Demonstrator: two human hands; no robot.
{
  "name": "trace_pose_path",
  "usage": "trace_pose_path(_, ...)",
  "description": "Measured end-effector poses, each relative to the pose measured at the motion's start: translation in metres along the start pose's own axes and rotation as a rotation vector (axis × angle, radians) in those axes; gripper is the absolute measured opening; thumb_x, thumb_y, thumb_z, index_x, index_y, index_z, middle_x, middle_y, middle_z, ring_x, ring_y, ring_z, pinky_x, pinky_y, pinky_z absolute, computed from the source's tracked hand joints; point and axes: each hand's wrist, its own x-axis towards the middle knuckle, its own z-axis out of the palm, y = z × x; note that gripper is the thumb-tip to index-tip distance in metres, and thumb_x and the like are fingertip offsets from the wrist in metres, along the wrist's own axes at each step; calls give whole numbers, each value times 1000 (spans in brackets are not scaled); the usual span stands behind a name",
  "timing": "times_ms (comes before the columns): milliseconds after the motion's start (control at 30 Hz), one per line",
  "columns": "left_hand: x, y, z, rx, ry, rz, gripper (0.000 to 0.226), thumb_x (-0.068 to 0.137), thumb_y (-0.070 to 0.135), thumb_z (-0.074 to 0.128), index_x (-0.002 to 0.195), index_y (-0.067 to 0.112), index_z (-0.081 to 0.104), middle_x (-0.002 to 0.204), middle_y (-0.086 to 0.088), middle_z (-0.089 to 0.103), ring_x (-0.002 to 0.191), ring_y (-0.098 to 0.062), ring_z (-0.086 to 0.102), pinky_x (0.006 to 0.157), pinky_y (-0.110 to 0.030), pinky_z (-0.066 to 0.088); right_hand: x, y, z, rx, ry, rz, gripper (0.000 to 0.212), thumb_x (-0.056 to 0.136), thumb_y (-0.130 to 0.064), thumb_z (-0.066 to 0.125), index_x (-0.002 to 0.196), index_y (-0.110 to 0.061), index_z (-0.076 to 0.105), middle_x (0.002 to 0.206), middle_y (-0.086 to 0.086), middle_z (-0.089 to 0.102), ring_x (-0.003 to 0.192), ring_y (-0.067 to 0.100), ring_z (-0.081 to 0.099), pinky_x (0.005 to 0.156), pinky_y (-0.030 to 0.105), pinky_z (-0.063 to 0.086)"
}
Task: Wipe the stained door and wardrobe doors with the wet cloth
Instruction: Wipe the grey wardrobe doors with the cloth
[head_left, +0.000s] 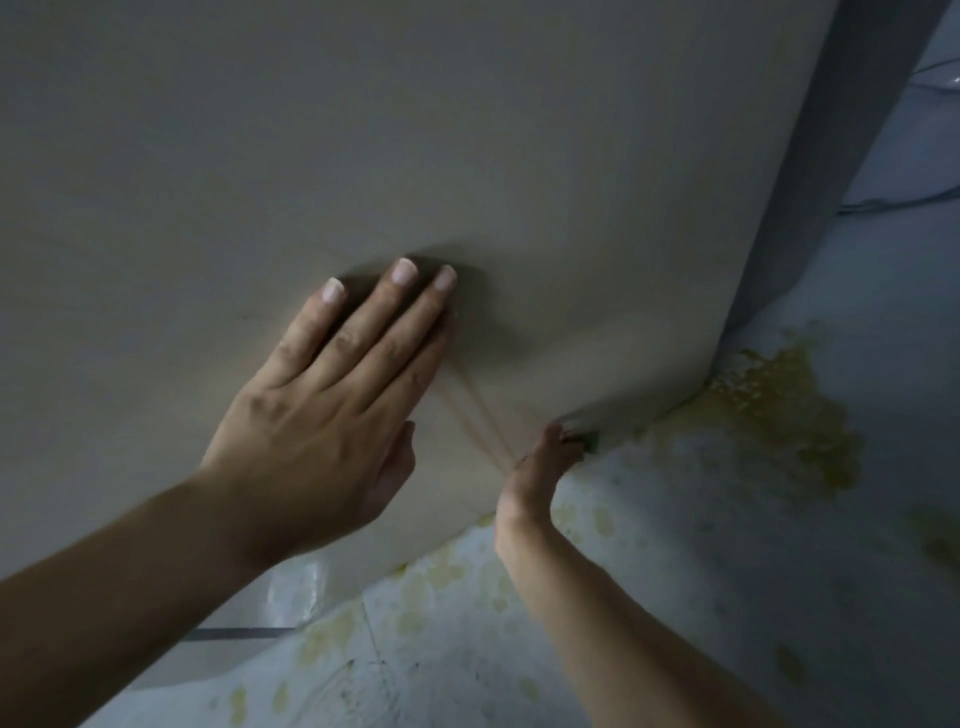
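Observation:
A plain beige door (467, 130) fills most of the view, seen from close up and low down. My left hand (332, 389) presses flat against it with straight fingers. Faint reddish streaks (475, 421) run down the panel between my two hands. My right hand (545, 462) is at the door's bottom edge, its fingers curled round a small dark cloth (584, 440), of which only a corner shows. The cloth touches the lower edge of the door near the floor.
The pale floor (675, 597) below the door carries yellow stains, with a large yellow patch (769, 410) by the door's lower corner. A grey frame or wall edge (831, 182) rises at the right. A dark cable (898, 200) lies on the floor beyond it.

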Motion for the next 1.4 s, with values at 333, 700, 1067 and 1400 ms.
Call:
trace_pose_path(333,2,1,4,-17,45,1,76,91,26,51,159,0,28,170,-14,19,158,-30,15,129,-48,7,43,0,-22,-138,-1,-82,84,89,-64,25,159,-18,18,165,14,24,147,34,34,114,49,38)
trace_pose_path(700,1,-2,12,-68,104,0,69,98,27,31,159,-4,21,171,-16,10,159,-30,9,130,-48,5,70,0,-24,49,28,98,97,70,-88,47,148,-31,47,143,0,60,110,20,63,82,36,52)
trace_pose_path(1067,-1,-2,22,-11,131,54,67,100,28,32,158,-5,24,170,-19,13,158,-35,10,129,-52,0,-43,21,33,-169,38,-609,65,109,-45,22,160,-11,-1,158,-19,-10,151,-1,-9,123,21,-3)
trace_pose_path(1400,-3,-2,17,-82,151,57,63,99,20,33,156,-6,29,169,-19,19,158,-35,14,129,-51,7,-91,-9,42,-139,-92,-571,79,90,-72,25,154,-32,0,167,-8,-10,156,8,-8,128,35,1)
